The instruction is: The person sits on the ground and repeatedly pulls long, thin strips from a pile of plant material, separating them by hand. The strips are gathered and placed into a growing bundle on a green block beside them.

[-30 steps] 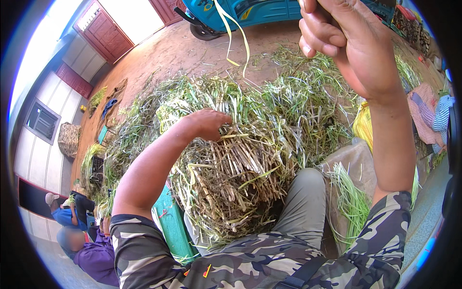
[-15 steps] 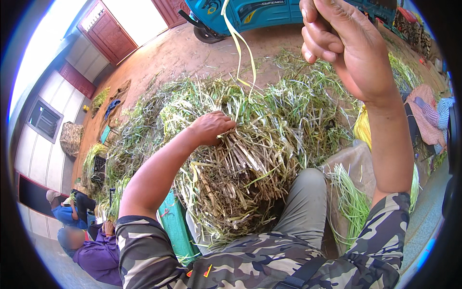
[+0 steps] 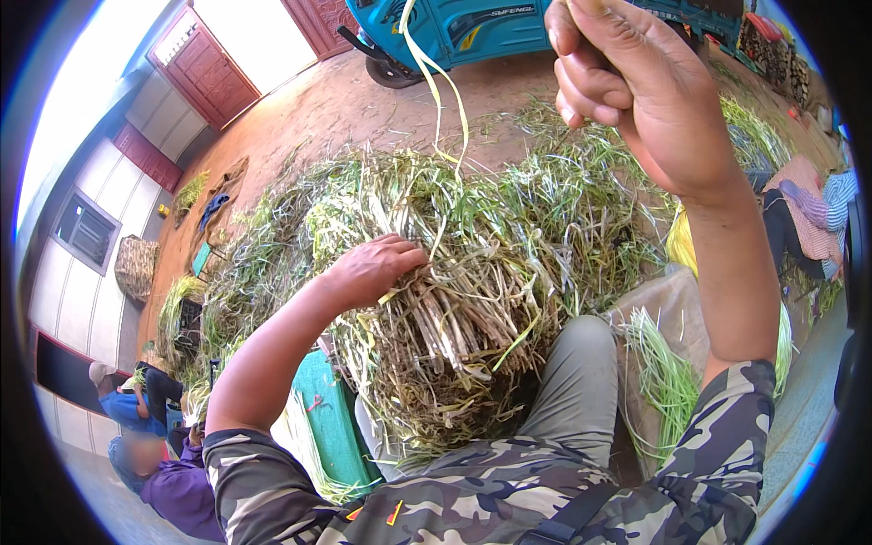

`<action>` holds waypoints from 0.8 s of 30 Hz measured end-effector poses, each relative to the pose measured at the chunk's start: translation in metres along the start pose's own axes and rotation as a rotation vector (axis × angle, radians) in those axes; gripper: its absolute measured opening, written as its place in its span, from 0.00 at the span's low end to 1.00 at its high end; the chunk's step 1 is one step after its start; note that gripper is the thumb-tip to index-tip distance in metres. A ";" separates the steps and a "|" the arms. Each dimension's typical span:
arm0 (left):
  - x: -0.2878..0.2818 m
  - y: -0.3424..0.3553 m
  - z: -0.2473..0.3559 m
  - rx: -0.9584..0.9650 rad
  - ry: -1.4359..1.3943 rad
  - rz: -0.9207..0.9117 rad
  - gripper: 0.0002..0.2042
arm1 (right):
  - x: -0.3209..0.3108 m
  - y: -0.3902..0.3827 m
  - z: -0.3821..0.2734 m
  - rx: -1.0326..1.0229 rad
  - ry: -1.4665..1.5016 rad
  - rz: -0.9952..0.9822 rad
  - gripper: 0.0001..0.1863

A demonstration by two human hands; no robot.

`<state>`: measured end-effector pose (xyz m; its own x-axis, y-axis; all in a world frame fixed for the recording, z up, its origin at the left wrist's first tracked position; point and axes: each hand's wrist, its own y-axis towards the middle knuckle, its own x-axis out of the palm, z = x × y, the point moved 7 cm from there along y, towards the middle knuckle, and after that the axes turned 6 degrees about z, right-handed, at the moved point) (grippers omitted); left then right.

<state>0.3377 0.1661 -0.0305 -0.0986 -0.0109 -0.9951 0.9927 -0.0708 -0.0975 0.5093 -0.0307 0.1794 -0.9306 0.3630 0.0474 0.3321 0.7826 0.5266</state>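
Note:
A large heap of leafy plant stalks (image 3: pixel 454 313), green at the far side and brown and dry at the near ends, lies between my knees. My left hand (image 3: pixel 377 268) is closed on the left side of the stalks, its fingertips partly hidden among them. Raised at the upper right, my right hand (image 3: pixel 636 86) has its thumb and fingers pinched together; whatever they hold is cut off at the top edge. A long pale yellow-green leaf strip (image 3: pixel 451 86) rises from the heap and leaves the picture at the top.
Pale green stalks (image 3: pixel 668 381) lie on sacking at my right, more (image 3: pixel 304 445) beside a green box (image 3: pixel 336 422) at my left. Two people (image 3: pixel 136 400) sit at the far left. A blue vehicle (image 3: pixel 509 36) stands beyond the heap. Cloths (image 3: pixel 808 213) hang at right.
My left hand has shifted left and nearer to me along with the stalks. My right hand and the leaf strip have drifted slightly left. Pale stalks beside the green box have come into view.

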 end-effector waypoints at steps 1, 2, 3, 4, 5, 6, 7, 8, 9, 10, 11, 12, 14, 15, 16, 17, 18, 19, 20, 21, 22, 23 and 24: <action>-0.002 -0.001 -0.001 -0.028 -0.102 0.029 0.24 | 0.000 -0.001 0.000 0.020 -0.002 0.019 0.23; 0.005 0.003 -0.010 -0.127 -0.244 -0.077 0.27 | -0.001 -0.003 0.001 0.038 -0.046 0.056 0.23; 0.007 0.009 -0.013 -0.139 -0.373 -0.130 0.24 | 0.000 -0.001 0.001 0.027 -0.058 0.054 0.23; 0.007 0.017 -0.017 -0.173 -0.416 -0.111 0.21 | 0.000 -0.001 0.001 0.016 -0.070 0.053 0.23; 0.009 0.024 -0.022 -0.240 -0.429 -0.125 0.19 | 0.004 0.005 0.002 -0.025 -0.051 0.016 0.23; 0.010 0.032 -0.030 -0.329 -0.434 -0.127 0.18 | 0.003 0.004 0.002 -0.029 -0.037 0.012 0.23; 0.015 0.042 -0.037 -0.452 -0.411 -0.161 0.18 | 0.002 0.004 0.003 -0.033 -0.023 0.007 0.23; 0.021 0.048 -0.041 -0.574 -0.386 -0.194 0.18 | -0.004 -0.002 0.003 0.002 -0.013 0.034 0.23; 0.027 0.057 -0.038 -0.580 -0.267 -0.216 0.17 | -0.006 -0.004 0.005 0.002 -0.008 0.035 0.23; 0.032 0.065 -0.033 -0.584 -0.148 -0.237 0.17 | -0.008 -0.005 0.005 0.002 -0.003 0.037 0.23; 0.035 0.069 -0.031 -0.582 -0.038 -0.249 0.17 | -0.007 0.000 0.007 -0.032 -0.002 0.013 0.23; 0.034 0.074 -0.024 -0.508 0.065 -0.207 0.17 | -0.006 0.001 0.007 -0.066 -0.003 -0.010 0.23; 0.030 0.076 -0.025 -0.572 -0.021 -0.132 0.16 | -0.014 -0.001 0.008 -0.026 -0.003 0.023 0.23; 0.027 0.076 -0.026 -0.603 -0.061 -0.105 0.16 | -0.017 -0.003 0.008 -0.005 -0.003 0.042 0.23; 0.023 0.073 -0.029 -0.706 -0.257 -0.057 0.13 | -0.020 -0.005 0.002 -0.035 -0.008 0.025 0.23; 0.013 0.072 -0.028 -0.709 -0.381 0.033 0.10 | -0.022 -0.005 -0.004 -0.065 -0.012 0.005 0.23; 0.005 0.069 -0.029 -0.753 -0.494 0.065 0.10 | -0.024 -0.006 -0.010 -0.089 -0.016 0.009 0.22; -0.005 0.066 -0.030 -0.793 -0.611 0.103 0.10 | -0.026 -0.006 -0.017 -0.113 -0.020 0.014 0.22; -0.019 0.066 -0.028 -0.780 -0.691 0.191 0.11 | -0.029 -0.007 -0.022 -0.131 -0.026 0.043 0.22; -0.033 0.067 -0.026 -0.770 -0.770 0.282 0.11 | -0.029 -0.005 -0.028 -0.158 -0.043 0.050 0.22; -0.045 0.068 -0.024 -0.752 -0.833 0.322 0.10 | -0.029 -0.003 -0.034 -0.185 -0.061 0.058 0.21; -0.056 0.070 -0.022 -0.732 -0.901 0.366 0.10 | -0.029 -0.001 -0.039 -0.212 -0.078 0.066 0.21; -0.066 0.074 -0.019 -0.707 -0.948 0.408 0.11 | -0.036 -0.006 -0.048 -0.174 -0.061 0.125 0.20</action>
<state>0.4185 0.1804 0.0276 0.5055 -0.6401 -0.5785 0.7535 0.6542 -0.0655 0.5337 -0.0727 0.2148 -0.8710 0.4858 0.0728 0.4078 0.6323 0.6588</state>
